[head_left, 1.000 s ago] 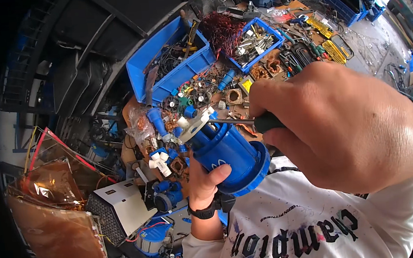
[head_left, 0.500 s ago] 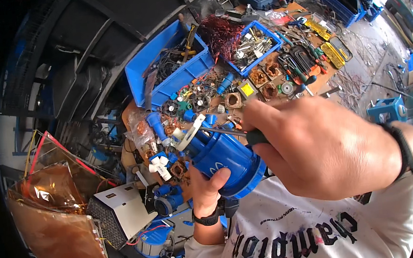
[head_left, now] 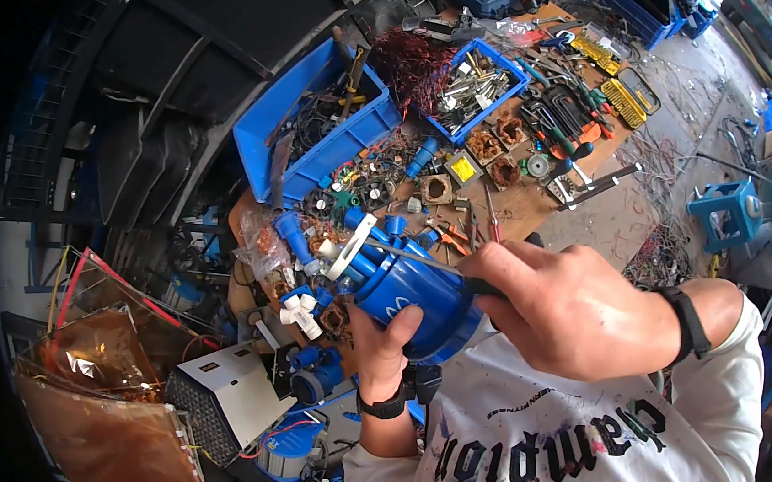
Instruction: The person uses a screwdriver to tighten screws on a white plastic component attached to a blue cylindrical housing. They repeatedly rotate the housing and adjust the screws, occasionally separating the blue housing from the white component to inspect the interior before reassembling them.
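My left hand [head_left: 379,347] is closed around the lower left side of a blue cylindrical plastic housing [head_left: 421,300], which tilts over the front of the table. A white plastic bar [head_left: 350,249] lies across the housing's far end. My right hand [head_left: 575,307] grips a screwdriver [head_left: 422,259] by its dark handle, mostly hidden in the fingers. Its thin metal shaft runs left over the housing to the white bar. Whether the tip touches a screw there, I cannot tell.
Beyond the housing, the wooden table holds a large blue bin [head_left: 332,154], a smaller blue crate [head_left: 473,86] of metal parts, pliers [head_left: 452,238] and several hand tools. White pipe fittings [head_left: 299,315] lie left of the housing. A blue stool [head_left: 725,214] stands at the right.
My right hand has shifted lower and turned, with the screwdriver's shaft now slanting down more toward the handle. Tools behind the hand have come into view. My left hand stays on the housing.
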Demonstrator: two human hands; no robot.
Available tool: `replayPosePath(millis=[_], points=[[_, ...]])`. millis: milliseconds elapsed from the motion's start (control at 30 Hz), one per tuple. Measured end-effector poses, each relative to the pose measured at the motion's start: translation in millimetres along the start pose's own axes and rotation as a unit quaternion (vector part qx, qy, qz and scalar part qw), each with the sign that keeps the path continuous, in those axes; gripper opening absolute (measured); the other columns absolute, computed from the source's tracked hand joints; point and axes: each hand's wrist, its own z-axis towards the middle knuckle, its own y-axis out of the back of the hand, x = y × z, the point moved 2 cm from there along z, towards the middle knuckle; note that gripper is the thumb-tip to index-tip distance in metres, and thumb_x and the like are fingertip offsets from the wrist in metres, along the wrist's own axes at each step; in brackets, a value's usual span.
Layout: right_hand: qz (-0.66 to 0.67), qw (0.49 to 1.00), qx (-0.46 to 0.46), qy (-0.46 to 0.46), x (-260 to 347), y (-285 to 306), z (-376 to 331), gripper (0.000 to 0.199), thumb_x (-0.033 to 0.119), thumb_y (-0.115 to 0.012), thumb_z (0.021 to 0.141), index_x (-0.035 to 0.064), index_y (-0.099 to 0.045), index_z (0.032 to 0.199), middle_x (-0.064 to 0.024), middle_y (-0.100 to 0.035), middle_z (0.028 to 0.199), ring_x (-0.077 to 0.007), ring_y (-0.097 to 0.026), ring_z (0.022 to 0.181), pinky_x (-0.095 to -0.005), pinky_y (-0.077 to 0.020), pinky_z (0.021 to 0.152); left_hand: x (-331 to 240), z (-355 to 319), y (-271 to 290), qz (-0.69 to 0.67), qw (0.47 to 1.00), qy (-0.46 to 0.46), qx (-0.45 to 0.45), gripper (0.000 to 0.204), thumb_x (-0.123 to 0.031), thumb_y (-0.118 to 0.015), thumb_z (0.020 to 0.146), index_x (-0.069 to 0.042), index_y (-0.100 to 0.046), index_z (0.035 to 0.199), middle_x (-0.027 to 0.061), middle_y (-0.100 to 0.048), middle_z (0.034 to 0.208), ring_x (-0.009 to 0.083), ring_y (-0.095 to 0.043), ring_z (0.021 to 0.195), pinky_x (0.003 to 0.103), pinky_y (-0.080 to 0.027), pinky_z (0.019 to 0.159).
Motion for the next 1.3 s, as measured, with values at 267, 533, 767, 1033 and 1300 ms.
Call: replayPosePath(millis=[267,533,767,1033,1300], points=[[-0.074,0.987,0.135,-0.039,18,60,26,0.023,0.008,-0.065,0.089,0.0008,-0.054,0.108,-0.0198,-0.066,0.085,-0.0428,-0.068,0.079,-0.0504,-0.0526,0.064,-1,6,3,0.134,0.989,-0.046,0.041,0.090,-0.029,-0.093,0.067,0.002,-0.044,0.136,0.0130,-0.064,0.119,0.0204,-0.066,0.105,0.035,-0.053,0.095],[-0.013,0.998,0.067,-0.014,14,30,15,0.029,0.005,-0.064,0.086,-0.0026,-0.048,0.110,-0.0226,-0.065,0.074,-0.0447,-0.066,0.067,-0.0501,-0.0527,0.058,1,-2,3,0.150,0.988,-0.038,-0.016,0.089,-0.028,-0.091,0.069,0.003,-0.043,0.136,0.0137,-0.063,0.119,0.0208,-0.066,0.105,0.035,-0.054,0.093],[0.039,0.999,0.002,0.007,-9,-3,1,0.027,0.010,-0.063,0.091,0.0025,-0.046,0.110,-0.0245,-0.064,0.079,-0.0454,-0.064,0.064,-0.0524,-0.0514,0.053,3,-5,-2,0.097,0.994,-0.039,-0.036,0.078,-0.029,-0.089,0.070,0.003,-0.050,0.130,0.0116,-0.066,0.113,0.0195,-0.067,0.099,0.034,-0.055,0.090],[0.057,0.997,-0.056,0.011,-19,-23,-10,0.025,0.010,-0.063,0.093,0.0040,-0.047,0.111,-0.0209,-0.062,0.083,-0.0436,-0.064,0.062,-0.0516,-0.0526,0.052,8,-1,1,0.108,0.992,-0.045,-0.045,0.083,-0.036,-0.090,0.069,0.002,-0.050,0.131,0.0104,-0.065,0.114,0.0182,-0.066,0.097,0.034,-0.055,0.087],[0.043,0.996,-0.077,-0.002,-20,-32,-18,0.025,0.009,-0.064,0.092,0.0036,-0.051,0.113,-0.0175,-0.061,0.087,-0.0405,-0.064,0.063,-0.0481,-0.0535,0.051,15,-1,1,0.074,0.995,-0.042,-0.046,0.088,-0.039,-0.091,0.070,0.000,-0.046,0.136,0.0104,-0.061,0.120,0.0200,-0.063,0.105,0.037,-0.052,0.093]])
